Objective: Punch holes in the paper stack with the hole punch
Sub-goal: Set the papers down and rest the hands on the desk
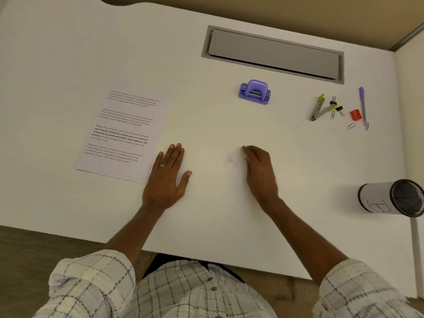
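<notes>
Readiness is suggested: the left hand (pixel 167 180) is laid flat and unclenched on the white surface (pixel 218 226), just beside the near corner of the paper stack (pixel 124 134), while the right hand (pixel 260 173) is rested loosely, nothing grasped. The purple hole punch (pixel 254 92) is set farther back, well apart from the paper, untouched. Beyond it a grey hatch (pixel 273 53) is let into the surface; a purple pen (pixel 363 104) and a tipped mesh cup (pixel 394 198) are placed rightward, below a tan partition (pixel 298 14).

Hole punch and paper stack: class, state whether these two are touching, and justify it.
Apart. The head view shows a wide stretch of bare desk between the purple hole punch and the paper stack.
</notes>
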`<action>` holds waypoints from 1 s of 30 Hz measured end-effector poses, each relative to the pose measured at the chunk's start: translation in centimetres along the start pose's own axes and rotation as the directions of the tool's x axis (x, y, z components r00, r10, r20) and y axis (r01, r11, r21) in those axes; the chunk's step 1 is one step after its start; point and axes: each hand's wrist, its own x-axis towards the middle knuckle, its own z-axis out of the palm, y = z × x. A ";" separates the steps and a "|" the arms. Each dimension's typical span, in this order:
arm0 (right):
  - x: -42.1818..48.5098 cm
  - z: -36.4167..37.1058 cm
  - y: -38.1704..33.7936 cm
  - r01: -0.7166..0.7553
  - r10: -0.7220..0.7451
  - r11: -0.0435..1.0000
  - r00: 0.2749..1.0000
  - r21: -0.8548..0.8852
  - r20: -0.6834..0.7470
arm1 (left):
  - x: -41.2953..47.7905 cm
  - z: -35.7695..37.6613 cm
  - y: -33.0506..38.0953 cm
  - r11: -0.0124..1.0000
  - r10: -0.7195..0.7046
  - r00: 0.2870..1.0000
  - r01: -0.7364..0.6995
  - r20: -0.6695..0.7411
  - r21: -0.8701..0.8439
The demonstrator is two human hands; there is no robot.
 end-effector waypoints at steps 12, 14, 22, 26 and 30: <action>-1.2 0.4 -2.1 0.407 -0.376 0.899 0.907 -0.165 0.190 | 0.0 0.0 0.0 1.000 0.004 1.000 -0.004 -0.013 -0.014; -1.8 -0.2 -1.2 0.446 -0.411 0.878 0.888 -0.172 0.208 | 0.0 0.0 0.0 1.000 0.006 1.000 -0.006 -0.017 -0.015; -1.5 -1.3 -0.6 0.367 -0.325 0.920 0.912 -0.141 0.252 | -0.2 0.0 -0.1 1.000 0.003 1.000 -0.003 -0.003 0.004; -1.6 -0.9 -1.0 0.256 -0.194 0.953 0.926 -0.161 0.325 | 0.0 0.0 -0.1 1.000 0.009 1.000 -0.009 0.015 0.018; -2.7 0.7 -1.9 0.105 -0.048 0.978 0.953 -0.177 0.301 | -0.1 0.0 -0.1 1.000 0.012 1.000 -0.013 0.024 0.027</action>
